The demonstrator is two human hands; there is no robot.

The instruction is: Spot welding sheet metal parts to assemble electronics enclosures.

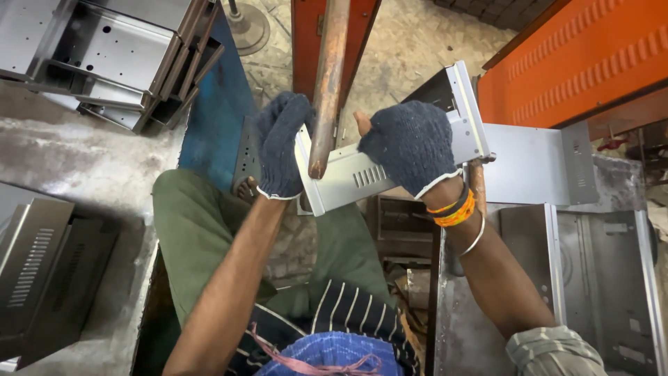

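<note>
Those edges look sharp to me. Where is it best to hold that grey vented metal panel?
Probably by its two short ends, one from each side, as the left hand and right hand do now. The panel is long and thin, with folded rims that give gloved fingers a blunter hold, and end grips stay off the rusty bar crossing its middle.

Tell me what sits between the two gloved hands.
In the head view, a rusty vertical bar hangs between the left hand and right hand, crossing the grey sheet-metal panel they hold.
</note>
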